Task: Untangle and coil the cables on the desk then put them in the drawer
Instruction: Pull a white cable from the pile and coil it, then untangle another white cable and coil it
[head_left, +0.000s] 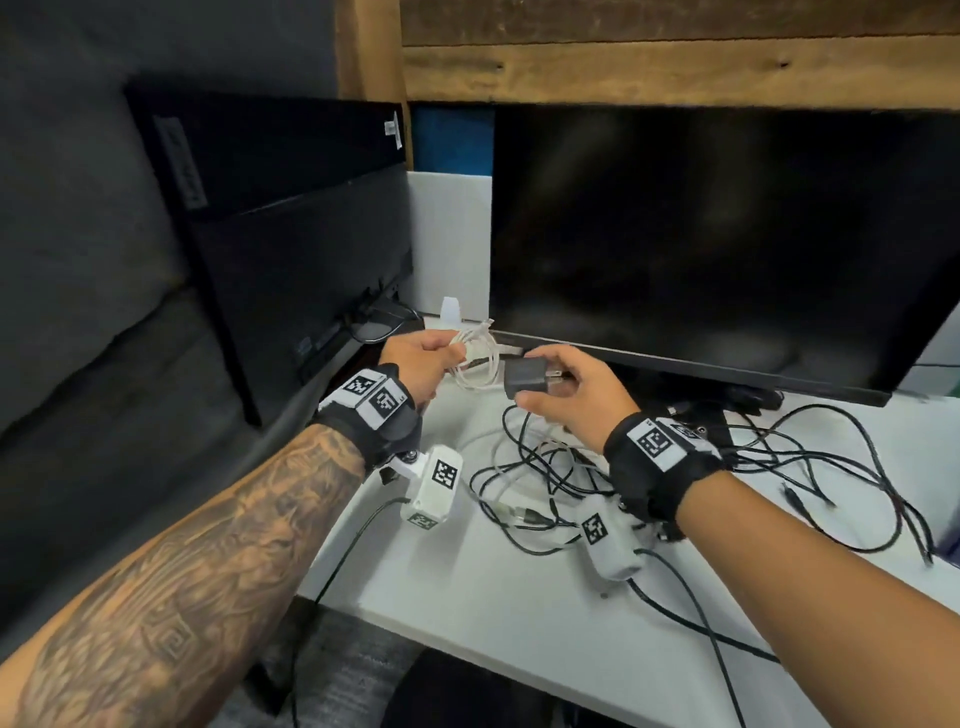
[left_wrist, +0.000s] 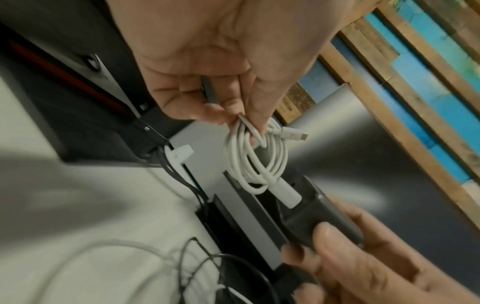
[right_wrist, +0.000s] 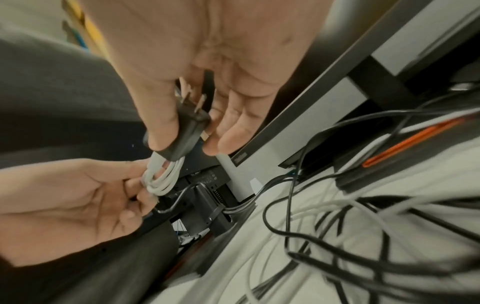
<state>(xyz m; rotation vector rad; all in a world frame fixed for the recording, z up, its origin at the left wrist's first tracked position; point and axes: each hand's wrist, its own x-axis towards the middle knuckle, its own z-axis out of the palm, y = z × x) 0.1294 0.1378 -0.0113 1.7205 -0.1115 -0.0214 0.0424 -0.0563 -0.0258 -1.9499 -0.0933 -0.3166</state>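
Observation:
My left hand (head_left: 423, 364) pinches a small coil of white cable (head_left: 475, 361) above the back of the white desk (head_left: 467, 597); in the left wrist view the white coil (left_wrist: 255, 162) hangs from the fingertips with a USB-C plug sticking out. My right hand (head_left: 561, 395) grips a dark grey wall charger (head_left: 527, 382), prongs pointing toward the palm. In the right wrist view the charger (right_wrist: 188, 131) is joined to the white coil (right_wrist: 162, 176) by the cable's plug. A tangle of black and white cables (head_left: 545, 483) lies on the desk under the right wrist.
A dark monitor (head_left: 727, 244) stands behind the hands, its stand (head_left: 722, 405) on the desk. A black unit (head_left: 291, 249) sits at the left. More black cables (head_left: 831, 467) spread to the right. A wooden wall (head_left: 675, 52) is above.

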